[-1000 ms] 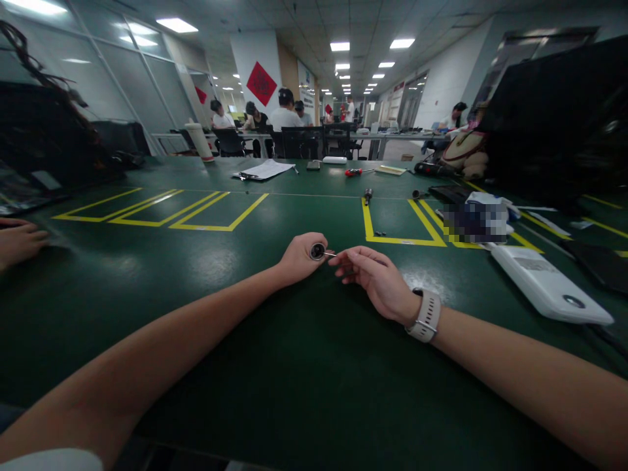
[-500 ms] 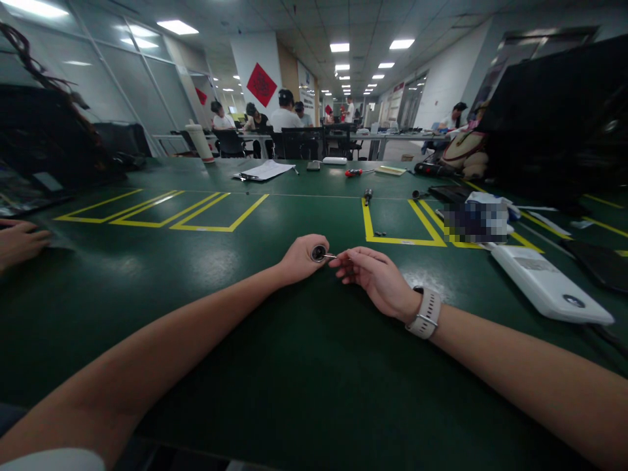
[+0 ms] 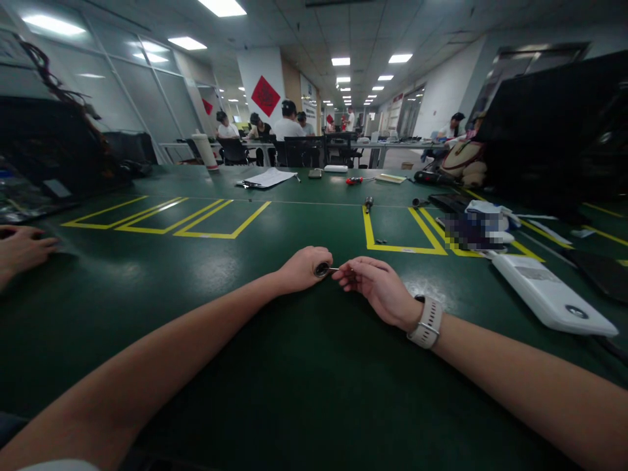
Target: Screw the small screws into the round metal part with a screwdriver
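Note:
My left hand (image 3: 304,268) is wrapped round a dark cylindrical metal part (image 3: 321,269), its round open end with a shiny rim showing past the thumb. My right hand (image 3: 366,281) pinches a thin metal rod (image 3: 334,269), like a hex key or a slim driver shaft. The rod's tip meets the side of the cylindrical part; the exact contact is too small to tell. Beyond the hands, another small metal part (image 3: 368,205) stands at the corner of a yellow-taped box, and several tiny dark pieces (image 3: 381,241) lie inside that box.
A red-handled screwdriver (image 3: 354,180), papers on a clipboard (image 3: 269,178) and a cup (image 3: 205,152) are farther back on the green table (image 3: 304,366). A white power bank (image 3: 552,291) lies at right. Another person's hand (image 3: 24,252) rests at the left edge.
The view has tipped up slightly, so everything sits lower in the picture. The cylindrical part's open end appears turned slightly. Both hands keep their holds.

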A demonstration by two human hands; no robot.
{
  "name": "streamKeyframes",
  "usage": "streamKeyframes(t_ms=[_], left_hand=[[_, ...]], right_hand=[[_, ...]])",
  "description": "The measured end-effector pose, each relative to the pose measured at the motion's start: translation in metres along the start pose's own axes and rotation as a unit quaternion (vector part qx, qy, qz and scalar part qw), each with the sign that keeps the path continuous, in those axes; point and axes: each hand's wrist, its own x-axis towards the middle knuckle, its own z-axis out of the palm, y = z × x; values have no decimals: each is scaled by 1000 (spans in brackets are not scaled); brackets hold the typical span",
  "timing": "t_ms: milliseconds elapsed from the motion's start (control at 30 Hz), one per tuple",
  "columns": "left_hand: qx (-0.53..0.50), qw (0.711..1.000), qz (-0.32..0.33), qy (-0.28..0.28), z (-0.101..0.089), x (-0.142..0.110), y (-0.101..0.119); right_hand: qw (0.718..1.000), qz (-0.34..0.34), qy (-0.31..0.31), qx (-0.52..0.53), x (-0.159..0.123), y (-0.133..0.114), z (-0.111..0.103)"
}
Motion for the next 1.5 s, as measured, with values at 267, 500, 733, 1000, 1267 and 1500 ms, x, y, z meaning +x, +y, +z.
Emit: streamKeyframes(t_ms=[267,500,733,1000,1267,1500], left_hand=[[39,999,-2,-16,1,-2,-8],[36,999,-21,-8,4,-3,-7],[40,998,-43,-7,4,-3,-3],[50,998,-41,-10,3,-3,-3],[54,997,-48,-13,3,-4,-3],[60,997,-51,-12,3,-4,-2]], right_hand=[[1000,-6,-8,-20,-2,0,1],[999,-20,4,-37,-3,2,2],[995,-57,26,-78,-2,4,0],[993,-49,14,-105,-3,5,0],[990,-59,36,-120,-4,4,1],[986,-59,1,-158,-3,3,3]])
